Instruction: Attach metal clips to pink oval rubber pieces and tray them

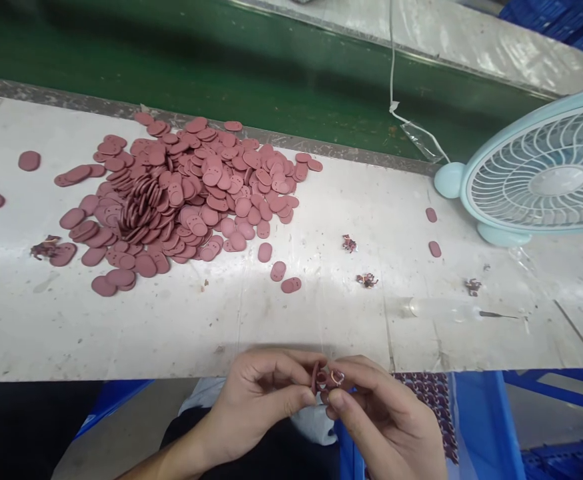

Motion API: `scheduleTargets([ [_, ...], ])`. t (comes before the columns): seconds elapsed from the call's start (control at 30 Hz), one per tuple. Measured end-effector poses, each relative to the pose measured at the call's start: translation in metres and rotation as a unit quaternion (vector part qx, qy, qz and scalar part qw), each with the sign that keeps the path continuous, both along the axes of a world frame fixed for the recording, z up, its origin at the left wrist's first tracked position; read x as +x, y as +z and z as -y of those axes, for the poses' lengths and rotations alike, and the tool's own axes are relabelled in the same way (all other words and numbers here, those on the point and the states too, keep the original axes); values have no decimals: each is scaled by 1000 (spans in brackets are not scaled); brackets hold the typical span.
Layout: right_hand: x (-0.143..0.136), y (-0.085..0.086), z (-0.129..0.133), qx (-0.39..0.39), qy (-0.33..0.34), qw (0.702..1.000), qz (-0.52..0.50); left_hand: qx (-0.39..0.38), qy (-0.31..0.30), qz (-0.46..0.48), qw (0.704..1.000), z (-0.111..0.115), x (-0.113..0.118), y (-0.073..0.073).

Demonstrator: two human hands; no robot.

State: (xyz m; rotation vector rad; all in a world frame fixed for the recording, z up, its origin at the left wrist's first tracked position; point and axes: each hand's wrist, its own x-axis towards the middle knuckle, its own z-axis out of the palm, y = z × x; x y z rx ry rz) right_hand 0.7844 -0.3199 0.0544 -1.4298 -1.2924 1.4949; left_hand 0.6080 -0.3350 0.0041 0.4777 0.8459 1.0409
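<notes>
Maroon pieces (pixel 335 379) in fingers (pixel 339 401), heaped ovals (pixel 186 193), unreadable white marking (pixel 88 422)

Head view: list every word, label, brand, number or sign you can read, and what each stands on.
None can be read.
Fan: no legible lettering.
Dark red ovals: small dots, no readable text.
Pale mark on the blue edge, lower left: too small and blurred to read.

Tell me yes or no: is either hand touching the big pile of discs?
No: the left hand and right hand pinch small reddish parts by the near edge of the table, apart from the pile.
</notes>
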Motion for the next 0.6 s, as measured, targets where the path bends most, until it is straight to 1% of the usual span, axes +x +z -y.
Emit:
scheduleTargets([
  [0.1, -2, -2, 1, -2, -8, 1000, -21, 15, 3, -1, 1000, -1, 2, 4],
  [0.2, 0, -6, 1, 5, 20, 998, -54, 20, 4, 22, 1000, -3, 5, 9],
  [0.27, 1, -7, 2, -7, 24, 997, -74, 22, 6, 48, 999, -3, 8, 11],
  [0.37, 2, -6, 3, -36, -16, 995, -89, 16, 8, 72, 997, 0, 12, 11],
  [0.5, 0, -5, 4, -21, -38, 995, -91, 10, 36, 29, 999, 5, 16, 10],
  [0.6, -1, -7, 4, -19, -39, 995, -94, 19, 56, 24, 998, 7, 18, 10],
])
